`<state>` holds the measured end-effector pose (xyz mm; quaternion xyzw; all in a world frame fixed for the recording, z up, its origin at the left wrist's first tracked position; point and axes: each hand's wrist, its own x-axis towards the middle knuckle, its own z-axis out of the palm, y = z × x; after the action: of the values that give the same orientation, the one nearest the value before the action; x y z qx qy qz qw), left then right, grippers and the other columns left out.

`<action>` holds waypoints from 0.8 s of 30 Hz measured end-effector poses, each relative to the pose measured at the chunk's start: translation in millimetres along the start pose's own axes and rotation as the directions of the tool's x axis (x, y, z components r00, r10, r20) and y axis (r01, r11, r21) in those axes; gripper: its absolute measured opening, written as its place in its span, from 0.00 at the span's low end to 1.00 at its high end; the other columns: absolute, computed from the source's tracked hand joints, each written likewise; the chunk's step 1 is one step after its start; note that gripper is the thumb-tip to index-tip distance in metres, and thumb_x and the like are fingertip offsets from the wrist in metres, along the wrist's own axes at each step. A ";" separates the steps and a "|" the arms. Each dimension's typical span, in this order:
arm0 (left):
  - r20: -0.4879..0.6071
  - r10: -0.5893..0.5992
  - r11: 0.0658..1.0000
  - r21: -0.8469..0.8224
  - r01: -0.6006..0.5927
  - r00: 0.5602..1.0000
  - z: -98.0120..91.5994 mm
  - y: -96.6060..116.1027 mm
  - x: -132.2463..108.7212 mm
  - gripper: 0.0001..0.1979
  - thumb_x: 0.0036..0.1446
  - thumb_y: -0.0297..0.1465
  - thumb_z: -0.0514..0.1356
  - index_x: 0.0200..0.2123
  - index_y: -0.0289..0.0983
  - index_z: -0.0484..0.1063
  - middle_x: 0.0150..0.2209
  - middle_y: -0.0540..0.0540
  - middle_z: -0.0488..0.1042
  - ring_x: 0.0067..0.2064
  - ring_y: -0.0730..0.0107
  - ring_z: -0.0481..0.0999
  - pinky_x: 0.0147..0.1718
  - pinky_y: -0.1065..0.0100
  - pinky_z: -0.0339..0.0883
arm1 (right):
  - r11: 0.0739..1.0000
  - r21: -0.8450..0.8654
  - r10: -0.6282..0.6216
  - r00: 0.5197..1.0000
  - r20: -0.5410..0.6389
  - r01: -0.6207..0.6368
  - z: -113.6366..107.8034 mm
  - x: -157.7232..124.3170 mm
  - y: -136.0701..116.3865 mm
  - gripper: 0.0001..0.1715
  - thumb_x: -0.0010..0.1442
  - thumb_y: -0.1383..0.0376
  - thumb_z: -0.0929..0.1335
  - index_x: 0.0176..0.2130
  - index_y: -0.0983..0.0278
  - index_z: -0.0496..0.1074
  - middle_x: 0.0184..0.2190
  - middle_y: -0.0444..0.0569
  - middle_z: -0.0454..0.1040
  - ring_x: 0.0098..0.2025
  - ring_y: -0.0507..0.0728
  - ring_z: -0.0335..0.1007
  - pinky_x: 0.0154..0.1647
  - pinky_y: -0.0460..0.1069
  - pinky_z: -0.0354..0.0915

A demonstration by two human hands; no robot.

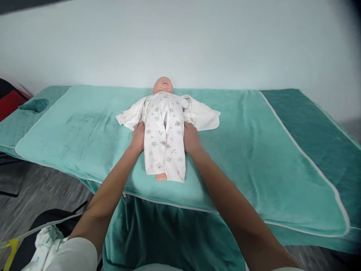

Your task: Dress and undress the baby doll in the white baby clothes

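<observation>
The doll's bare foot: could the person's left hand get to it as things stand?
Probably yes: the left hand is beside the printed pants, and the foot pokes out below them, its toes uncovered.

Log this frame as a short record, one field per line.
Subject: pink plastic-looking baby doll, face up, one bare foot showing
Clothing: white printed two-legged cloth garment over its body; white cloth sleeves spread either side
Left hand: at the garment's near-side edge, grip unclear
Right hand: at the opposite edge, grip unclear
Surface: light-green plush blanket, pale edging
</observation>
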<state>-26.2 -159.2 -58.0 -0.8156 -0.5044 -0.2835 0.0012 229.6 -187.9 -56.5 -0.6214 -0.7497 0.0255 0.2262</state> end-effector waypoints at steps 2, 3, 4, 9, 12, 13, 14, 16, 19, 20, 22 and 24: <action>0.013 -0.030 0.998 -0.049 0.031 0.999 0.4 2.4 2.5 0.21 0.70 0.38 0.52 0.59 0.37 0.75 0.49 0.36 0.81 0.54 0.47 0.79 0.58 0.50 0.73 | 0.999 0.032 0.019 1.000 0.000 -0.019 1.9 4.1 0.2 0.16 0.71 0.68 0.60 0.50 0.65 0.74 0.54 0.62 0.76 0.56 0.68 0.69 0.54 0.58 0.65; 0.027 -0.035 0.997 -0.074 0.037 0.999 0.6 3.9 4.1 0.21 0.69 0.38 0.53 0.58 0.37 0.75 0.51 0.35 0.81 0.55 0.46 0.79 0.58 0.50 0.73 | 0.998 0.058 0.025 1.000 -0.005 -0.024 3.3 6.6 0.7 0.17 0.72 0.68 0.59 0.51 0.65 0.74 0.54 0.62 0.76 0.57 0.69 0.69 0.55 0.59 0.65; 0.048 -0.030 0.995 -0.096 0.034 0.998 0.7 5.6 5.7 0.20 0.69 0.38 0.54 0.56 0.37 0.76 0.53 0.35 0.81 0.56 0.46 0.79 0.59 0.50 0.73 | 0.996 0.086 0.027 1.000 -0.013 -0.026 4.9 8.9 1.4 0.19 0.72 0.68 0.58 0.51 0.65 0.74 0.54 0.62 0.76 0.57 0.69 0.69 0.56 0.60 0.66; 0.096 -0.078 0.976 -0.195 0.096 0.992 0.2 11.9 10.3 0.17 0.66 0.36 0.57 0.55 0.40 0.77 0.57 0.38 0.80 0.60 0.46 0.78 0.61 0.50 0.73 | 0.984 0.176 0.029 0.998 -0.052 -0.019 11.0 14.1 4.7 0.19 0.72 0.62 0.59 0.50 0.63 0.76 0.50 0.61 0.78 0.56 0.71 0.72 0.56 0.62 0.68; 0.086 -0.137 0.962 -0.227 0.153 0.987 0.0 12.9 10.3 0.17 0.66 0.36 0.58 0.56 0.41 0.76 0.58 0.39 0.81 0.59 0.47 0.79 0.60 0.51 0.74 | 0.962 0.270 0.065 0.994 -0.082 -0.040 11.3 13.4 5.3 0.19 0.71 0.61 0.60 0.51 0.62 0.76 0.48 0.60 0.79 0.54 0.71 0.73 0.55 0.62 0.69; 0.083 -0.143 0.961 -0.228 0.159 0.986 -0.2 13.0 10.2 0.17 0.66 0.35 0.59 0.56 0.40 0.75 0.57 0.39 0.81 0.59 0.47 0.79 0.60 0.51 0.75 | 0.945 0.325 0.080 0.992 -0.093 -0.045 10.8 12.5 5.5 0.20 0.71 0.60 0.60 0.52 0.62 0.76 0.47 0.59 0.80 0.53 0.70 0.74 0.53 0.62 0.70; 0.079 -0.147 0.961 -0.226 0.161 0.986 -0.4 13.2 10.0 0.17 0.65 0.35 0.59 0.56 0.40 0.75 0.57 0.39 0.81 0.59 0.47 0.79 0.60 0.52 0.75 | 0.925 0.377 0.092 0.991 -0.100 -0.048 10.1 11.2 5.8 0.21 0.70 0.60 0.60 0.52 0.62 0.76 0.46 0.59 0.80 0.52 0.70 0.75 0.52 0.61 0.71; 0.069 -0.156 0.960 -0.225 0.167 0.985 -1.1 13.7 9.5 0.17 0.66 0.34 0.58 0.56 0.40 0.75 0.56 0.39 0.81 0.58 0.47 0.80 0.58 0.52 0.76 | 0.894 0.446 0.104 0.989 -0.102 -0.048 8.0 6.8 6.4 0.21 0.70 0.58 0.61 0.54 0.62 0.76 0.45 0.57 0.82 0.50 0.69 0.76 0.49 0.60 0.72; 0.051 -0.196 0.943 -0.264 0.202 0.979 -2.4 14.7 7.7 0.16 0.68 0.33 0.54 0.56 0.40 0.74 0.53 0.40 0.83 0.54 0.50 0.82 0.54 0.54 0.79 | 0.884 0.467 0.075 0.994 -0.082 -0.028 4.7 -2.0 6.7 0.22 0.69 0.57 0.62 0.55 0.61 0.76 0.45 0.56 0.83 0.48 0.68 0.77 0.46 0.58 0.73; 0.044 -0.213 0.934 -0.283 0.217 0.976 -2.7 14.9 6.9 0.17 0.69 0.33 0.52 0.56 0.40 0.74 0.53 0.40 0.83 0.52 0.51 0.83 0.52 0.54 0.79 | 0.885 0.465 0.054 0.996 -0.076 -0.012 3.9 -4.5 6.7 0.22 0.70 0.58 0.62 0.56 0.60 0.76 0.45 0.55 0.83 0.48 0.68 0.78 0.45 0.58 0.74; 0.028 -0.238 0.923 -0.303 0.235 0.971 -2.4 14.4 5.3 0.16 0.70 0.33 0.51 0.55 0.39 0.74 0.51 0.41 0.83 0.51 0.52 0.83 0.51 0.53 0.80 | 0.895 0.446 0.009 0.997 -0.071 0.024 2.8 -7.5 6.5 0.22 0.70 0.59 0.61 0.57 0.59 0.76 0.45 0.54 0.83 0.48 0.68 0.78 0.44 0.58 0.74; 0.016 -0.246 0.927 -0.287 0.240 0.969 -0.7 12.5 4.2 0.15 0.70 0.35 0.51 0.50 0.40 0.75 0.48 0.41 0.84 0.51 0.51 0.82 0.51 0.52 0.79 | 0.909 0.414 -0.022 0.997 -0.075 0.051 2.6 -7.9 6.5 0.22 0.70 0.60 0.62 0.57 0.58 0.76 0.44 0.54 0.83 0.47 0.68 0.78 0.43 0.58 0.74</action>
<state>-14.9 -162.0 -51.9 -0.7355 -0.5551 -0.3597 -0.1471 235.7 -193.3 -63.4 -0.5455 -0.7305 0.1588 0.3790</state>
